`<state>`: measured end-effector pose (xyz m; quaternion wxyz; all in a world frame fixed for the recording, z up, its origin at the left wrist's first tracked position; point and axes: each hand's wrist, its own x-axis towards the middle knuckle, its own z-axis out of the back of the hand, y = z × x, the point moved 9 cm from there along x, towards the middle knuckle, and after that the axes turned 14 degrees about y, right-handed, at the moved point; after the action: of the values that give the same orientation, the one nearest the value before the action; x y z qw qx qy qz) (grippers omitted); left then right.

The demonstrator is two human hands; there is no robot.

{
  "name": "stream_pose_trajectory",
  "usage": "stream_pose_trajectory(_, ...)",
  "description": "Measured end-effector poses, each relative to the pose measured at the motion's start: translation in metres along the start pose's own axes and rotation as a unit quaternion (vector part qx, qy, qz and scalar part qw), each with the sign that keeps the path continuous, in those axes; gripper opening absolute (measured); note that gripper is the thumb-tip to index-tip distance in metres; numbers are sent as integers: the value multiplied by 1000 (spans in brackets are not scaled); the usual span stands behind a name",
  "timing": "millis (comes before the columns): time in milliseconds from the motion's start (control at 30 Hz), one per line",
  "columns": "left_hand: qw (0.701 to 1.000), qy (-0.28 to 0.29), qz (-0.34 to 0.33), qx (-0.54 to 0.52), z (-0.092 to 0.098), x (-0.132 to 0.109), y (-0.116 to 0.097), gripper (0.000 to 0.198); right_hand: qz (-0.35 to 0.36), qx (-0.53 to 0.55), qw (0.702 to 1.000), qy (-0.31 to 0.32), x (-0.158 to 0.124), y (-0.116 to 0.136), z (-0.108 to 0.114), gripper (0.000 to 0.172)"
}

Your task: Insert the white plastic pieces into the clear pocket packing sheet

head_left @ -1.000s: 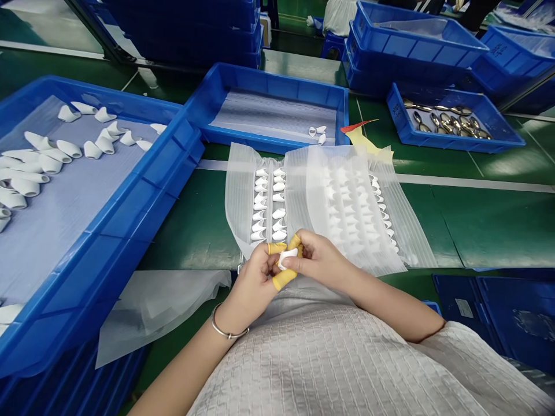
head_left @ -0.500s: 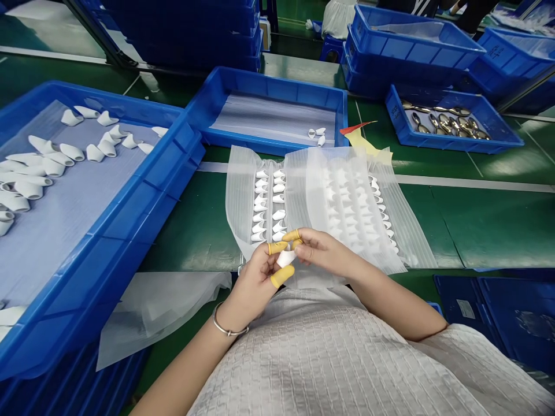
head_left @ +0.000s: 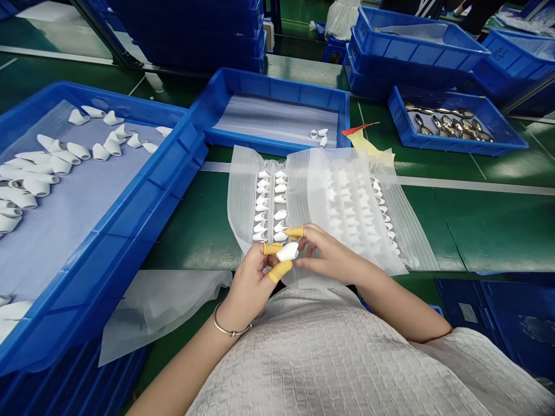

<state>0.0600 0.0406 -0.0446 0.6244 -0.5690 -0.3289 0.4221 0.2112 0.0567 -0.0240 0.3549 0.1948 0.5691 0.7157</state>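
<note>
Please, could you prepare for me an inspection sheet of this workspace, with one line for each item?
Surface: green tabletop, crossed by a pale stripe.
Things: rows of white pieces along the translucent sheet, some veiled beneath it; loose white pieces in the left blue tray.
Clutter: red scrap and yellow scrap at the sheet's far edge.
Hands: left hand grips one white piece between yellow-covered fingers; right hand beside it, fingers spread, contact unclear.
Cables: nothing seen.
Surroundings: spoons in a smaller blue tray; stacked blue trays behind.

The small, smooth, tapered piece (head_left: 287, 252) is plain white. Thin fitted finger covers (head_left: 280, 271) are yellow; the cloth garment (head_left: 347, 352) is pale grey with a brick-like pattern.
</note>
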Motion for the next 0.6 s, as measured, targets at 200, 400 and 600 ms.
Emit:
stream_pose_trajectory(200,994,-16,-47,93,2,0,-13,19,-33,172,982,-63,-1,-14,7,25)
stream_pose_trajectory(400,959,-26,-98,267,-2,-5,-34,16,-83,114,987,-84,-3,-7,-9,36)
stream_pose_trajectory(600,949,-30,-154,272,-4,-9,-41,12,-60,199,976,-62,5,-9,-9,37)
